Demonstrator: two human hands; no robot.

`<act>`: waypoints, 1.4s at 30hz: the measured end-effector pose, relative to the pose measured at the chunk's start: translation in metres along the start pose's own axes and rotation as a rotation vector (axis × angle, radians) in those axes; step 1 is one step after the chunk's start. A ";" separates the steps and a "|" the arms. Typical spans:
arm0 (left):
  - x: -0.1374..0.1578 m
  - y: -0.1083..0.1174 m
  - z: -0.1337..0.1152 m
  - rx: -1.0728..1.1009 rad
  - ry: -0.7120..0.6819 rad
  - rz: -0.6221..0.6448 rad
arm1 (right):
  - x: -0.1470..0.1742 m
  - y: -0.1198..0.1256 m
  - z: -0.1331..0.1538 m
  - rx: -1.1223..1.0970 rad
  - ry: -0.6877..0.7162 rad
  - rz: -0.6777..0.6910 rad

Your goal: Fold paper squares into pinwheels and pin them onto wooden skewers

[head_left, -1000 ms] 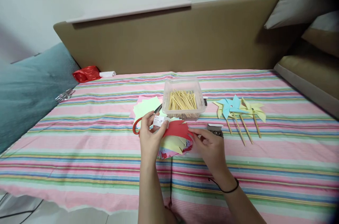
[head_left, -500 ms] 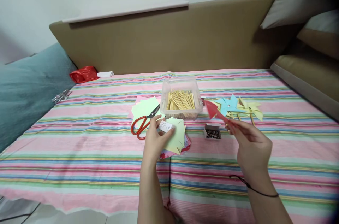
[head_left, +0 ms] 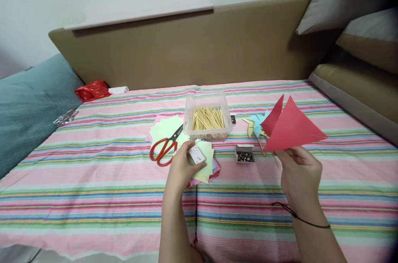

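Note:
My right hand [head_left: 300,176] pinches a red sheet of paper [head_left: 294,126] by its lower edge and holds it up. Slits cut it near the corners, and it bends into pointed flaps. My left hand [head_left: 183,167] has thumb and fingers around a small white printed box [head_left: 196,154], just above a stack of cut paper squares [head_left: 207,167] with pale yellow on top. Red-handled scissors [head_left: 164,148] lie left of that hand. Between my hands sits a small open box of metal fasteners [head_left: 245,156]. Paper pinwheels [head_left: 256,124] on sticks are partly hidden behind the red paper.
A clear plastic tub [head_left: 207,101] of wooden sticks [head_left: 207,118] stands mid-table, beside loose pastel sheets [head_left: 161,130]. A striped cloth [head_left: 93,188] covers the surface. At the far left are a red plastic bag [head_left: 92,91] and a shiny clear packet [head_left: 66,118].
The red paper has turned from nearly edge-on to show its broad face, and now covers more of the pinwheels. My left hand keeps the white box, which has tilted slightly.

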State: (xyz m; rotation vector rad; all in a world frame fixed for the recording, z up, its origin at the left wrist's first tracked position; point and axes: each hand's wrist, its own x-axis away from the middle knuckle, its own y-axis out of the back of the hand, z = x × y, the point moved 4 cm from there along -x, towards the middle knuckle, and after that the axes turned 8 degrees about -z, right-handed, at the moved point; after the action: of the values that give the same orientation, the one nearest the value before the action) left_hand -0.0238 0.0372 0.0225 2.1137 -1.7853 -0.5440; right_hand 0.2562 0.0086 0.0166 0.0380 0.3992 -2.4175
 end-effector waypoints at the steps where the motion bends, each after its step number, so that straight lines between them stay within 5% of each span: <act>1: 0.000 0.002 -0.004 0.005 -0.023 -0.024 | 0.001 -0.001 0.000 0.008 -0.003 0.021; 4: 0.003 0.010 -0.023 0.106 -0.162 -0.149 | 0.004 -0.005 -0.001 0.028 -0.030 0.118; 7: 0.006 0.009 -0.036 0.319 -0.196 -0.102 | 0.009 -0.011 -0.003 -0.003 -0.106 0.254; 14: 0.011 -0.035 -0.045 0.531 0.000 0.206 | 0.024 -0.026 -0.007 -0.078 -0.285 0.500; 25: 0.009 -0.055 -0.043 0.819 0.212 0.141 | 0.042 -0.041 0.001 0.027 -0.318 0.896; 35: 0.005 -0.055 -0.036 0.772 0.227 0.053 | 0.044 -0.046 0.000 0.155 -0.241 0.945; 42: 0.005 -0.055 -0.037 0.628 0.187 0.067 | 0.034 -0.040 -0.001 0.145 -0.221 0.734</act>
State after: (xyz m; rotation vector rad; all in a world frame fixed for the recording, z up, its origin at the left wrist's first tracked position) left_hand 0.0419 0.0415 0.0283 2.3646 -2.0905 0.2716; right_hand 0.2049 0.0162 0.0223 -0.0175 0.0775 -1.6955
